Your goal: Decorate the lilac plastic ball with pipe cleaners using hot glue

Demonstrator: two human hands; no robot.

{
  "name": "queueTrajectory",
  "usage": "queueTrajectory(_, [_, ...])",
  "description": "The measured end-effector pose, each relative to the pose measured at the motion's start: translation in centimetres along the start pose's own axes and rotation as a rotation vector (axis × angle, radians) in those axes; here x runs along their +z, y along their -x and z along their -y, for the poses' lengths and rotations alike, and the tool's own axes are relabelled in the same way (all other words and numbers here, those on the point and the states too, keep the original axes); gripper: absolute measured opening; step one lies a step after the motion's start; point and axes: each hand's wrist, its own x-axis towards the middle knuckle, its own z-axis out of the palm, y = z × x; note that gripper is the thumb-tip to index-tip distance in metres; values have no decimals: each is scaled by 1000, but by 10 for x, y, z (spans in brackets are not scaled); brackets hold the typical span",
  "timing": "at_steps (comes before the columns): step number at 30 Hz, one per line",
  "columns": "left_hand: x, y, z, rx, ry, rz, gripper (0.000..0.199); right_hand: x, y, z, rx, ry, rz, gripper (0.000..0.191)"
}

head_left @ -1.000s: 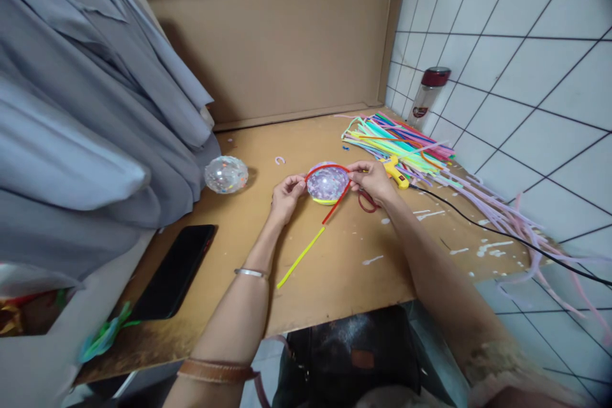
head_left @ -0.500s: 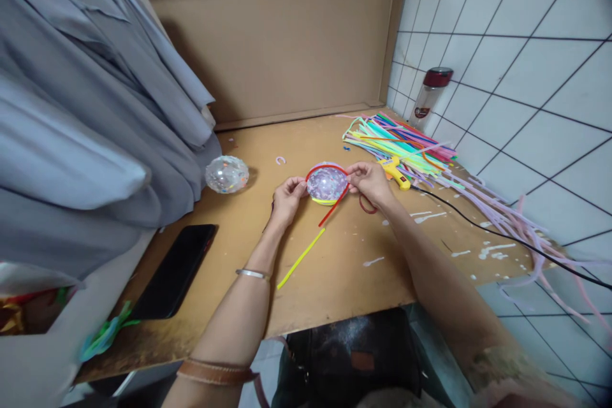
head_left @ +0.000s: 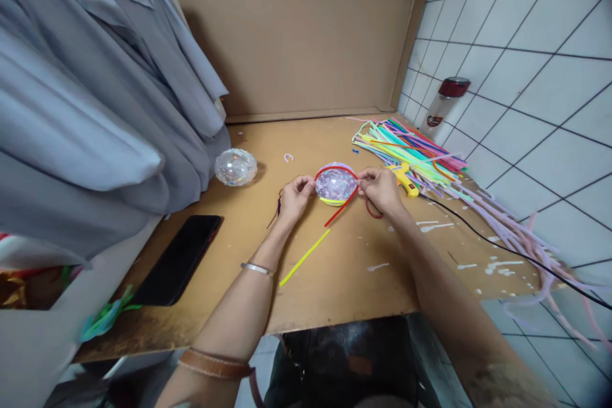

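Where your two hands meet near the middle of the worn wooden tabletop [head_left: 335, 280], they pinch a clear glitter-filled dome [head_left: 335, 183] between them: your left hand [head_left: 295, 199] grips its left rim with curled fingers, and your right hand [head_left: 381, 190] grips its right rim, closed on the red pipe cleaner [head_left: 340, 207] that loops over the dome and trails toward you. A yellow-green pipe cleaner [head_left: 305, 258] lies loose just below, pointing at the table's near edge, and bare wood spreads between it and that edge. On your left, hanging grey cloth [head_left: 95, 108] crowds the table, with a black phone [head_left: 179, 259] close to the front left corner and a second clear glitter ball [head_left: 236, 167] just beside the cloth. On your right, a heap of coloured pipe cleaners [head_left: 411, 146] runs along the white tiled wall [head_left: 526, 76], a yellow glue gun [head_left: 405, 178] lies near your right hand, and its black cord [head_left: 502, 248] runs off the right edge. A brown cardboard panel [head_left: 310, 38] closes the back; a red-capped clear bottle [head_left: 444, 105] stands in the far right corner, its contents unclear.
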Motion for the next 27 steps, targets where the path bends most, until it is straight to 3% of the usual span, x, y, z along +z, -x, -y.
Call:
queueTrajectory(12, [3,5,-8,70,-96,4,9,-8,3,4,-71,255,2,19])
queueTrajectory(19, [4,16,-26,336,-251,65,3,-13,3,10,-64,502,-14,18])
queueTrajectory(27, [4,17,-28,444,-279,96,7,-14,3,10,-59,478,-2,14])
